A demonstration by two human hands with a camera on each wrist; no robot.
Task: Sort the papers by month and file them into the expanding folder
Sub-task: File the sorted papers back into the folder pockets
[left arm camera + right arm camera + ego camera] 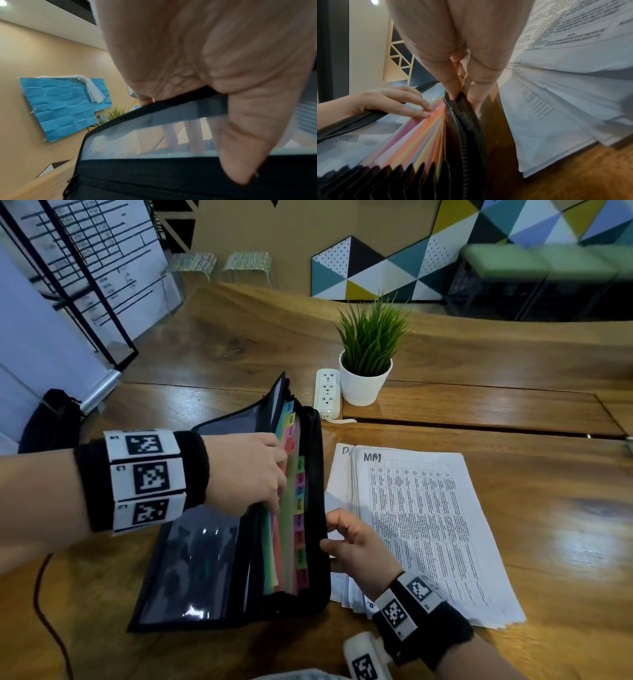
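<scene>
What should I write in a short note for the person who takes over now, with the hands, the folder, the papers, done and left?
Left hand: fingers rest straight on the coloured dividers of the expanding folder, spreading them near the early-month tabs.
Right hand: pinches the folder's black zipper edge, holding it open.
Paper stack lies on the wooden table right of the folder; top sheet reads MAY.
Done: folder open, tabs showing.
Left: file the MAY sheet, then the others. No filed papers visible.
</scene>
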